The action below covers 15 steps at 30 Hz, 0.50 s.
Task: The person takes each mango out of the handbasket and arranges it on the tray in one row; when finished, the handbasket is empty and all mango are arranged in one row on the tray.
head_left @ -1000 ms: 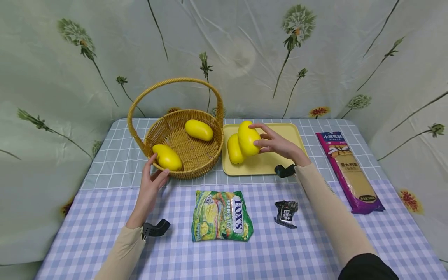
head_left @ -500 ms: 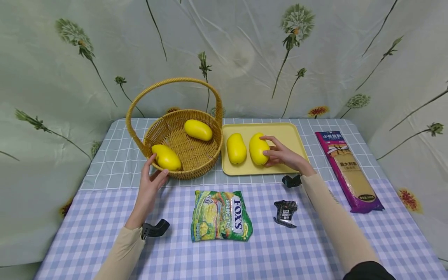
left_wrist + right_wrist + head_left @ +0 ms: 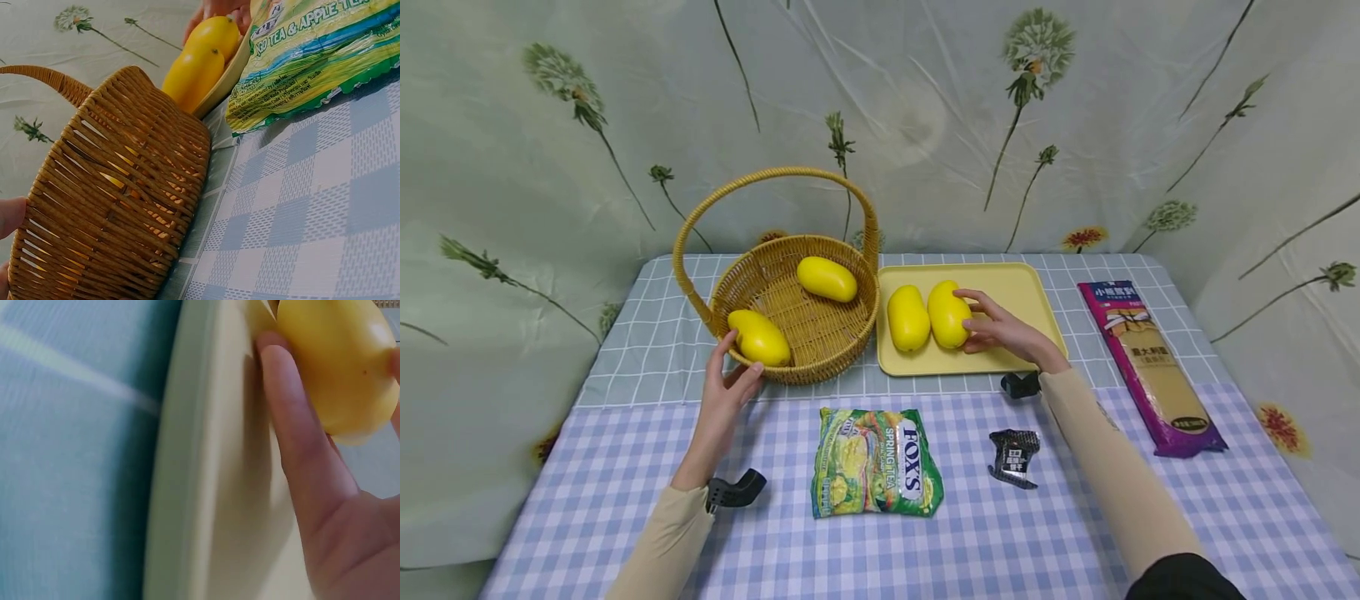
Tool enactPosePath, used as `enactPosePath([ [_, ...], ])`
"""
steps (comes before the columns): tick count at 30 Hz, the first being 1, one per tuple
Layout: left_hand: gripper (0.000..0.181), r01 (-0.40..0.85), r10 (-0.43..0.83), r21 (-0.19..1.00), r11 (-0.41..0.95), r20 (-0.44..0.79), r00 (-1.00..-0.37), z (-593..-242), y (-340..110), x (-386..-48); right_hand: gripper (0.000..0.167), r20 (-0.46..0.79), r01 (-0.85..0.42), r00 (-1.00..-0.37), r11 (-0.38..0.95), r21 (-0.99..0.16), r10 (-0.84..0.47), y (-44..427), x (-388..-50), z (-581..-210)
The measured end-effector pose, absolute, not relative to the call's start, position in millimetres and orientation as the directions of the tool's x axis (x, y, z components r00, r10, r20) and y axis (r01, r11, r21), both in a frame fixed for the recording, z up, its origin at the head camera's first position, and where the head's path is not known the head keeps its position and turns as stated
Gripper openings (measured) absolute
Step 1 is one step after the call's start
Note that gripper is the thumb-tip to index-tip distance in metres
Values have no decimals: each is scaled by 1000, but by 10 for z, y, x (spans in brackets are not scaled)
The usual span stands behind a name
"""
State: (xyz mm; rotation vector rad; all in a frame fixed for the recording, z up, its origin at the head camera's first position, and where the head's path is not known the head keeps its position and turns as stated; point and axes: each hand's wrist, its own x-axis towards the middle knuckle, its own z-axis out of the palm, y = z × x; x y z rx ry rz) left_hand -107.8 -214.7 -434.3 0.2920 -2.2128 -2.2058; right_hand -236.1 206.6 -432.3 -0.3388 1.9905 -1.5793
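While the right hand (image 3: pixel 1002 327) pinches a smooth, bright-yellow oval fruit (image 3: pixel 948 315) between thumb and fingers, that fruit is near the middle of a shallow, pale-yellow rectangular tray (image 3: pixel 1003 282), right beside a second yellow oval fruit (image 3: pixel 907 319); whether the two touch, or whether the tray bears the held one's full weight, I cannot tell. To the left, a round, brown, woven wicker basket (image 3: pixel 812 333) with a tall arched handle holds a third yellow fruit (image 3: pixel 760 338) at its front-left wall and a fourth yellow fruit (image 3: pixel 827 279) toward its back right. The left hand (image 3: pixel 722 396) rests its spread thumb and forefinger on the basket's front-left rim, not clenched on anything.

As I judge it, the held fruit's rounded, glossy skin could slip from a slack pinch, and a careless release could set it rolling into its neighbour. Too hard a push on the rim could slide or tip the basket and shift its fruits.

Counted: four yellow fruits, two in the basket, two on the tray; one basket; one tray; one crinkled green plastic bag (image 3: pixel 876 462); one small black wrapped packet (image 3: pixel 1014 458); one long purple-and-gold pack (image 3: pixel 1150 367); two hands; and two cloths, a grey white-gridded cloth (image 3: pixel 655 325) and a blue-and-white gingham cloth (image 3: pixel 985 550) in front.
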Motion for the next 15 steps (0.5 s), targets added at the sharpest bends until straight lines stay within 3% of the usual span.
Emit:
enactPosePath([
  [15, 71, -138, -138, 990, -7, -138, -981, -4345, -2142, -1082, 49, -137, -13, -873, 303, -953, -468, 2100, -2293, -4116],
])
